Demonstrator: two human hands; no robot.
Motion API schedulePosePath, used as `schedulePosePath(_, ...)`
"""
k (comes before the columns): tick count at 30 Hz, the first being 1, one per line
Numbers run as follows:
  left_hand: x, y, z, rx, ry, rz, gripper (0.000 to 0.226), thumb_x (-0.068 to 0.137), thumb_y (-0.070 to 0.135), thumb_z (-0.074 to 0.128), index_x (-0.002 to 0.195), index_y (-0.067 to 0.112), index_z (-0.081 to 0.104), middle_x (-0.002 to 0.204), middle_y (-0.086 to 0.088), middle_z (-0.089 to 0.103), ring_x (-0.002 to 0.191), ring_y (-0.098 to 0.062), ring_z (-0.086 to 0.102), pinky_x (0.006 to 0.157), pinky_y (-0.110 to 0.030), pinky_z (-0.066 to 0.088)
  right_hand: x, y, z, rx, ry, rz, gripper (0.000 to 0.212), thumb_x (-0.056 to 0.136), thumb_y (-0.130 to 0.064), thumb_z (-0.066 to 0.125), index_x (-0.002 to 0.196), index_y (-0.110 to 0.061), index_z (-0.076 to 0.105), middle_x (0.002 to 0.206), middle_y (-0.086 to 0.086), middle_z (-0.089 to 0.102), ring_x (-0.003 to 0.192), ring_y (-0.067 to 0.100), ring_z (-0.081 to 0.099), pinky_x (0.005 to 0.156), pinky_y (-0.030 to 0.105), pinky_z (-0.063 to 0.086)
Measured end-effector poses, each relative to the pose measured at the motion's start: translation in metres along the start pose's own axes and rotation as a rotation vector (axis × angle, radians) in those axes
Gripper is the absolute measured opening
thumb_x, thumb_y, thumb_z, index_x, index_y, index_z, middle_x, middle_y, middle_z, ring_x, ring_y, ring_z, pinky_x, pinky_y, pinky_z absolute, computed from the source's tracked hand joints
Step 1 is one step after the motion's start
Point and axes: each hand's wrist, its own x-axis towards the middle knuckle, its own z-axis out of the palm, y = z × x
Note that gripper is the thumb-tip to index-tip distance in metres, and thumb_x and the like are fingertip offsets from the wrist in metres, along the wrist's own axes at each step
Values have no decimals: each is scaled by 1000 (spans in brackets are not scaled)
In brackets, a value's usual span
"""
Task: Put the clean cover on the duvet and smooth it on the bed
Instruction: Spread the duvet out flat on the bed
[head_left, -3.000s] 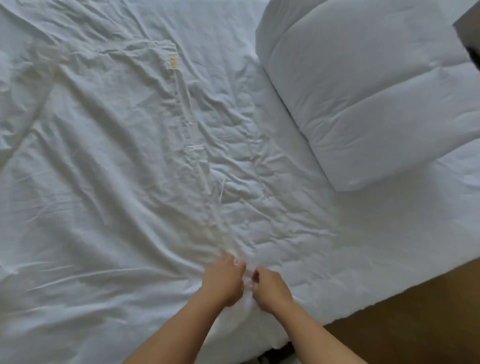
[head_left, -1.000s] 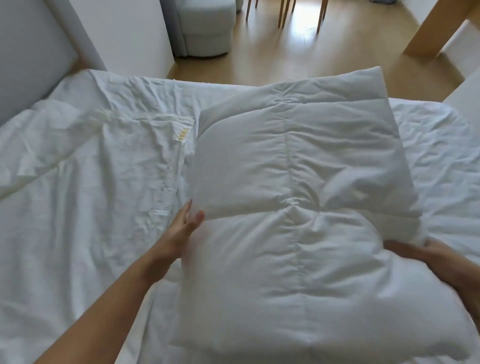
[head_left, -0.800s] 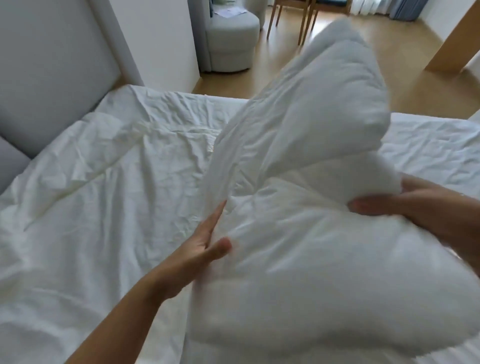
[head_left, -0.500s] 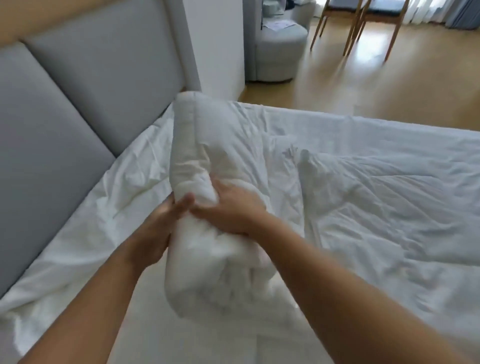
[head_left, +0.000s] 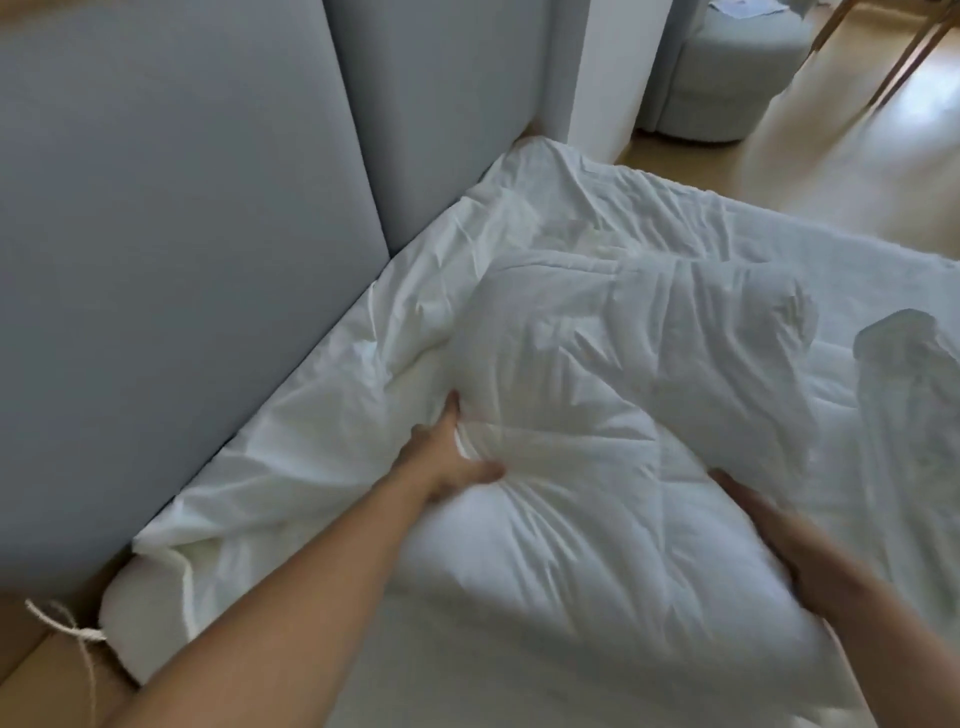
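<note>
While the duvet (head_left: 597, 467) lies on the cover (head_left: 291, 467), the left hand (head_left: 447, 462) pinches its fabric, thumb against fingers. Right hand (head_left: 779, 545) touches its side; blur hides the grip.

Grey padded headboard (head_left: 182, 260) left of the left hand (head_left: 447, 465), white pillar (head_left: 608, 73) far beyond it, pale round pouf (head_left: 727, 67), chair legs (head_left: 904, 73) and wood floor (head_left: 831, 171) far beyond the right hand (head_left: 774, 540), knotted cord (head_left: 72, 629) near-left.

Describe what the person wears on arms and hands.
Nothing worn shows. The left hand and right hand carry no glove, ring or watch, and both forearms are bare of sleeves to the frame's edge. Blur on the right could hide a thin ring.
</note>
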Motion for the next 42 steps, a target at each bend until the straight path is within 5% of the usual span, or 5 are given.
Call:
schedulePosePath(11, 6, -1, -141, -394, 532, 159, 49, 73, 51, 65, 116, 30, 71, 120, -2, 69, 110, -21, 66, 97, -37, 52, -33, -132, 231, -176, -517, -520, 51, 76, -52, 76, 118, -25, 70, 110, -8, 75, 101, 14, 71, 91, 36, 58)
schedulePosePath(20, 34, -17, -131, 338, 330, -95, 132, 63, 80, 71, 156, 41, -14, 167, -3, -4, 152, -36, 10, 118, -53, 29, 11, -81, 341, -166, -779, -374, 77, 79, -45, 80, 146, -33, 43, 117, -4, 67, 106, 15, 66, 87, 27, 54)
schedulePosePath(25, 59, -5, -119, 418, 360, -254, 128, 74, 76, 66, 158, 27, -18, 166, -1, -23, 154, -36, -6, 115, -73, 13, 60, -9, 255, -588, 120, -753, 47, 92, -56, 56, 131, -31, 63, 130, 5, 60, 120, 27, 56, 102, 41, 41)
schedulePosePath(31, 23, 59, 11, 689, 770, 576, 97, 77, 26, 64, 161, 18, 17, 167, -20, 6, 152, -43, 8, 116, -73, 2, 93, 74, 77, -1045, 401, -499, 71, 95, -70, 34, 157, -38, 23, 168, 5, 10, 154, 30, 8, 120, 53, 2)
schedulePosePath(42, -76, 219, 342, 605, -274, 609, 94, 76, 85, 33, 157, 43, 15, 169, 5, 7, 153, -27, 11, 121, -57, 16, 49, 141, -175, -452, 489, -229, 53, 105, -31, 50, 150, -4, 41, 160, 18, 32, 151, 29, 23, 117, 23, -4)
